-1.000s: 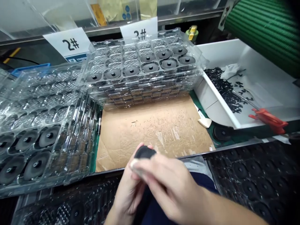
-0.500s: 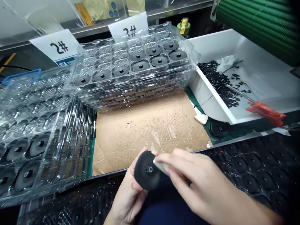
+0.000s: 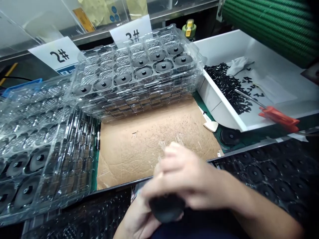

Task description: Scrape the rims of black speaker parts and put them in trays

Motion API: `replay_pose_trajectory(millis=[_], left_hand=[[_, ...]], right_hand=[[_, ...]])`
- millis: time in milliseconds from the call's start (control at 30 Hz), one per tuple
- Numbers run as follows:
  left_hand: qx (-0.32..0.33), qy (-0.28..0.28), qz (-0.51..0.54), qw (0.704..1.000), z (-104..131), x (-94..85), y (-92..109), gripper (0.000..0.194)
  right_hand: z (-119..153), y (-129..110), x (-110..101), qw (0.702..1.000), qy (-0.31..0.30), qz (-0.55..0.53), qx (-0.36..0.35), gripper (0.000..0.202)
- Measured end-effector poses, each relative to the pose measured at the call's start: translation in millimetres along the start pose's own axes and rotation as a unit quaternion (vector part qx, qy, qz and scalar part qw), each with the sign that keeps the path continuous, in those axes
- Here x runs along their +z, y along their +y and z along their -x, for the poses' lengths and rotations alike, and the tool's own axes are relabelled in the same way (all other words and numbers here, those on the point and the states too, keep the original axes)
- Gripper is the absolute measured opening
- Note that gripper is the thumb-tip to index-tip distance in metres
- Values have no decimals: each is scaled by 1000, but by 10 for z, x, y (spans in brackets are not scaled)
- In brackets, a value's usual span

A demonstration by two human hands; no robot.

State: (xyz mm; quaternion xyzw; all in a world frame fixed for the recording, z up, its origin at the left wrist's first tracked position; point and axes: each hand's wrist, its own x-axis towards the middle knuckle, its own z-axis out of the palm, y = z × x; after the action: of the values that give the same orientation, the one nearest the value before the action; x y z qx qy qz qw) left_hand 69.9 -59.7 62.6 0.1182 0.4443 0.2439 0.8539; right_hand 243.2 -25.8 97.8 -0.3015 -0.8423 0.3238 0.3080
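Note:
A black round disc point(image 3: 167, 208) is held low in front of me, beyond the table's near edge. My left hand point(image 3: 139, 212) grips it from the left and below. My right hand point(image 3: 186, 176) is closed over the disc's upper part, its fingers bent and blurred. Whatever the right fingers pinch is hidden. Behind both hands lies a brown cardboard sheet point(image 3: 139, 149).
Stacked clear trays point(image 3: 119, 96) with black discs stand behind the cardboard, more trays point(image 3: 47, 132) at left. A white bin point(image 3: 224, 99) at right holds small black parts point(image 3: 231, 86) and red-handled pliers point(image 3: 279, 118). Dark trays point(image 3: 271, 172) lie lower right.
My right hand has moved left and over the disc, covering its centre. The disc has tilted and sits slightly lower. The view has shifted a little.

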Motion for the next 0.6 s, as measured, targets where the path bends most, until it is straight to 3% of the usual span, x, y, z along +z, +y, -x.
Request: replay_pose_trajectory(millis=[67,133,200,300,400,500,600], left_hand=[[-23,-81,50,995,-20,-41,26,55],[-17,-160,99,982,-26,-81,46,67],[-5,-211,114,971,-31,-124,51,63],[9,-243,121,962,-45,-190,40,50],[22,-245,137,960,-59,-244,29,47],[25,-246,157,956,-64,-265,34,47],[28,-237,176,955,-69,-254,51,48]], right_hand=[[61,226,17,988,61,-45,133,28],[177,496,113,956,98,-60,271,25],[334,737,311,935,95,-37,340,26],[574,939,712,916,144,47,373,38],[704,971,1012,901,187,100,378,41],[670,981,1064,902,192,122,368,43],[547,997,946,901,202,122,365,35]])
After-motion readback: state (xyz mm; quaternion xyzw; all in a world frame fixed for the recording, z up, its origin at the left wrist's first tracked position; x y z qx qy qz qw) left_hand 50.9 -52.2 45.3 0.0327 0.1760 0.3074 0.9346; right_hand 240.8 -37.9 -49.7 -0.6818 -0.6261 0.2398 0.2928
